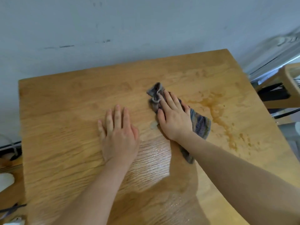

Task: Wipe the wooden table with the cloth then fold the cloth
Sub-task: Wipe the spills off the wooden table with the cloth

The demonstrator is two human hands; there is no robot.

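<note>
Right hand (pixel 174 118) is pressed flat on the crumpled grey striped cloth (pixel 200 122) around the middle of the wooden bench (pixel 65 98), fingers (pixel 170 99) straight and spread, not curled round it. Left hand (pixel 119 135) lies palm down on bare wood just beside it, fingers straight too. An orange-brown spill (pixel 217 114) streaks the bench to the right of the cloth, touching its edge.

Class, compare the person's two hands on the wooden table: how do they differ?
The left hand lies flat on bare table; the right hand presses on the striped cloth. The right hand lies nearer the brown spill than the left hand. Both have straight fingers, palms down.
</note>
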